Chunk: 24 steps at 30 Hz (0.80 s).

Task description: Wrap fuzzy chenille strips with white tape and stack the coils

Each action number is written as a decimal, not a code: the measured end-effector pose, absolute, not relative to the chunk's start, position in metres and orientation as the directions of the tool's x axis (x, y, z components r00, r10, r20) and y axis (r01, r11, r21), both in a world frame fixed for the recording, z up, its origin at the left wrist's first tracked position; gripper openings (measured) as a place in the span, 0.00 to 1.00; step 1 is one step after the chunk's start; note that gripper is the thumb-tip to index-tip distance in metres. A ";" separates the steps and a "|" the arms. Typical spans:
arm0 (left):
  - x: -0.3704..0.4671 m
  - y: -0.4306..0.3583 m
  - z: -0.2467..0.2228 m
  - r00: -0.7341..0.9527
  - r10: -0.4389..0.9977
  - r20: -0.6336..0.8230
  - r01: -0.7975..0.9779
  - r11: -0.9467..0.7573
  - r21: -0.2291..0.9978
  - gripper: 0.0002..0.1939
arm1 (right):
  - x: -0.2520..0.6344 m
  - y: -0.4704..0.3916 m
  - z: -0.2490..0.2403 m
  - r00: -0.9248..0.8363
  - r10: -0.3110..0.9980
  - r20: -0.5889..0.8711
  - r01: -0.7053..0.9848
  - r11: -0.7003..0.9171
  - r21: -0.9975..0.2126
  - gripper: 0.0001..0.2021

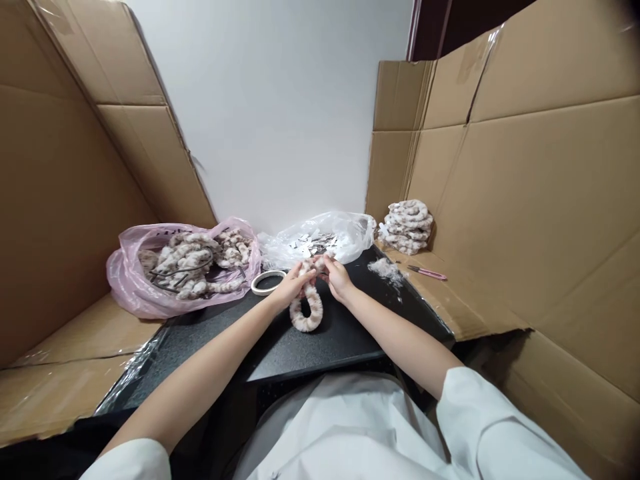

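A fluffy white-and-brown plush strip [307, 321] is bent into a loop, its lower end hanging toward the near edge of the black table. My left hand [294, 285] is closed around the strip just above this loop. On the other side my right hand [338, 279] has its fingers closed on the strip's upper end. Fingers cover part of the strip between the hands, so its ends cannot be made out. A roll of pale tape [269, 291] lies just left of my left hand.
A pink plastic bag [125, 280] holds plush strips and dark rods at left. Behind my hands lies a clear bag [357, 233] with small flat pieces. Right are stacked plush rings [407, 227], fluff [387, 272] and pink-handled snips [431, 273]. Cardboard walls [540, 200] flank the black table [280, 353].
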<state>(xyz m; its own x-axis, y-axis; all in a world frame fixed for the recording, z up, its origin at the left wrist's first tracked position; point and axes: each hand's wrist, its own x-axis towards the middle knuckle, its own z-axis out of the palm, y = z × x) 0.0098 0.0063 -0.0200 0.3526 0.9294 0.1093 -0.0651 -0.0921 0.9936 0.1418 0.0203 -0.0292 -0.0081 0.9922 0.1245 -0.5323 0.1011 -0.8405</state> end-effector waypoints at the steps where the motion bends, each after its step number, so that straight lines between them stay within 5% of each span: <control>1: 0.010 0.006 -0.023 0.348 0.930 0.117 -0.062 -0.102 0.993 0.23 | 0.141 0.020 -0.033 -0.019 0.990 0.142 -0.530 0.111 -0.841 0.17; 12: 0.012 0.011 -0.034 0.272 0.945 0.183 -0.146 -0.148 0.978 0.21 | 0.131 0.017 -0.048 -0.044 0.975 0.216 -0.375 0.185 -0.909 0.18; 18: 0.000 0.013 -0.032 0.295 0.924 0.244 0.121 -0.289 0.950 0.20 | 0.160 0.020 -0.028 -0.049 0.970 0.237 -0.282 0.214 -0.935 0.19; 24: -0.006 0.006 -0.024 0.324 0.900 0.291 0.302 -0.390 0.870 0.18 | 0.180 0.019 -0.019 -0.259 0.952 0.160 -0.174 0.117 -0.978 0.15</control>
<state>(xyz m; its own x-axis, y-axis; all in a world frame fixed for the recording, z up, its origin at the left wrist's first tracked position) -0.0057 0.0065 -0.0237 0.3239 0.9003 0.2907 0.3025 -0.3897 0.8699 0.1805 0.0189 -0.0188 -0.2591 0.9524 0.1603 -0.1740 0.1172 -0.9777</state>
